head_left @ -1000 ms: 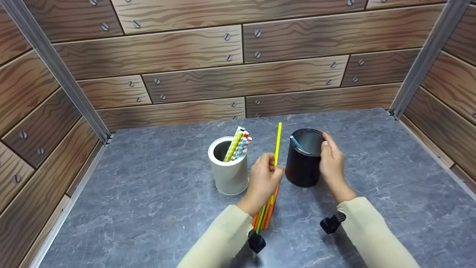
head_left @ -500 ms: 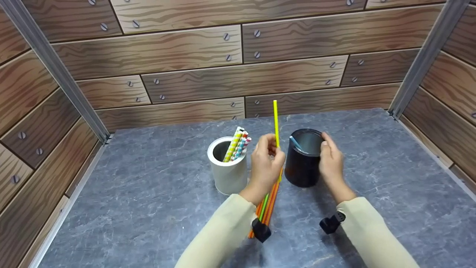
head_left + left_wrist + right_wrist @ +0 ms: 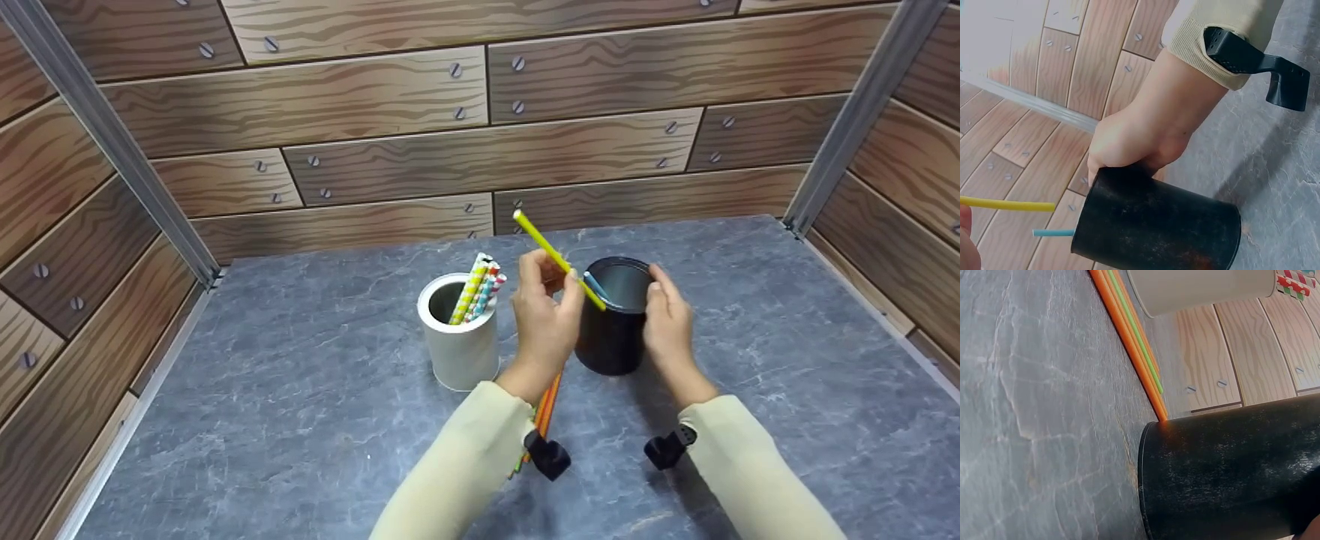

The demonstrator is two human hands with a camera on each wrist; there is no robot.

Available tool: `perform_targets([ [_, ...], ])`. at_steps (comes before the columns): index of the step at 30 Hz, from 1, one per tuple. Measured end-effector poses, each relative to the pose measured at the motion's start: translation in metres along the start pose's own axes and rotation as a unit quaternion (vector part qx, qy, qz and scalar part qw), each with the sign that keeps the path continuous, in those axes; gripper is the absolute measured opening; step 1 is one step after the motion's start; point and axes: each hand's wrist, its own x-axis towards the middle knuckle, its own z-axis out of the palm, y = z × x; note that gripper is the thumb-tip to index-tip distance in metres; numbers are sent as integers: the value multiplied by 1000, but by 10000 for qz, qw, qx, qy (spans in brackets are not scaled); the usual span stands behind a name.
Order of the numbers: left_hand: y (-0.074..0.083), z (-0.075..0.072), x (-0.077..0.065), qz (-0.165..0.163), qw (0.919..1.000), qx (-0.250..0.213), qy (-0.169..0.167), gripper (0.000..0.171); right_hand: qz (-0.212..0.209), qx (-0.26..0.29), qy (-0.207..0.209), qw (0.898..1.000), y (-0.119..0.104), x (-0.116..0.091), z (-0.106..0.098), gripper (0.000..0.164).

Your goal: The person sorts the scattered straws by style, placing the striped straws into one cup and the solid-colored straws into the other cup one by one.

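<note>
Right hand (image 3: 669,324) grips black cup (image 3: 611,341); blue straw (image 3: 595,285) inside. Left hand (image 3: 546,311) pinches yellow straw (image 3: 541,240), not yet in; orange straws (image 3: 1127,337) outstanding beside.

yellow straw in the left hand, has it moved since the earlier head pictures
Yes. In the head view, against the black cup, the yellow straw has tilted: its top leftward, its lower end up and rightward.

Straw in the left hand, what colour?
Yellow; the straw shows best in the head view.
</note>
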Motion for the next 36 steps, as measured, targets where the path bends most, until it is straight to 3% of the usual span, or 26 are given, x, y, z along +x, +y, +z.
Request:
perform_targets([
  [7, -8, 8, -3, 87, 9999, 121, -71, 15, 46, 8, 32, 10000, 1, 0, -1, 40],
  [15, -16, 16, -5, -130, 9994, 310, -124, 16, 62, -25, 36, 10000, 2, 0, -1, 39],
  [29, -31, 24, -13, 15, 9954, 866, -420, 15, 138, 31, 2, 9999, 1, -1, 1, 40],
  [36, -34, 29, -15, -286, 9912, 1088, -698, 12, 183, 16, -15, 9998, 1, 1, 0, 41],
])
